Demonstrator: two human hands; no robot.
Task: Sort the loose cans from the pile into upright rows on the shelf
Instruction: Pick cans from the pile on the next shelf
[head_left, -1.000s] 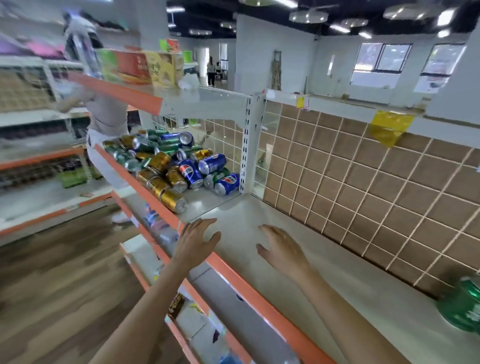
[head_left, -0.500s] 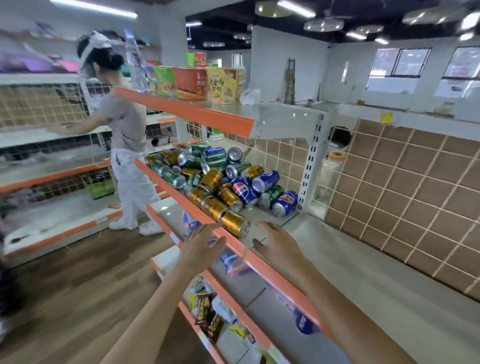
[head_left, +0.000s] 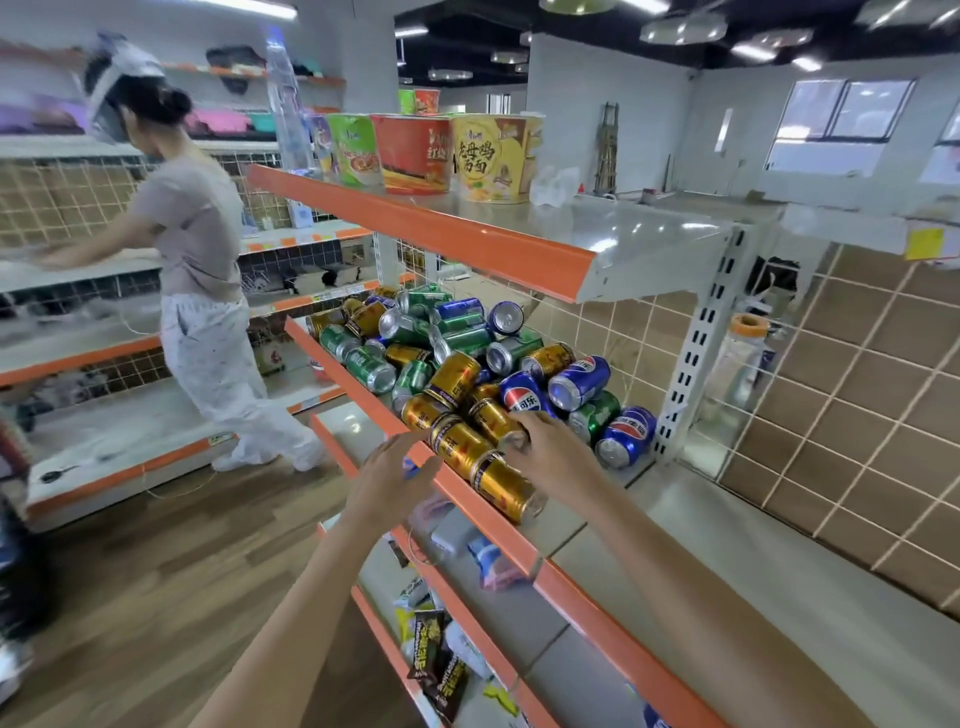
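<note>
Head view is showing the pile of cans (head_left: 457, 358) lying loose on the middle shelf (head_left: 587, 525), gold ones at the near orange lip. The right hand (head_left: 550, 452) is resting with curled fingers on a gold can (head_left: 496, 421); whether it is gripping is hard to tell. The left hand (head_left: 387, 480) is hovering spread beside the edge. Taking edge cans first looks wise, since neighbours may roll off. Noodle tubs (head_left: 452, 153) are standing above, a person (head_left: 197, 270) is working the next aisle, over wooden floor (head_left: 171, 571).
</note>
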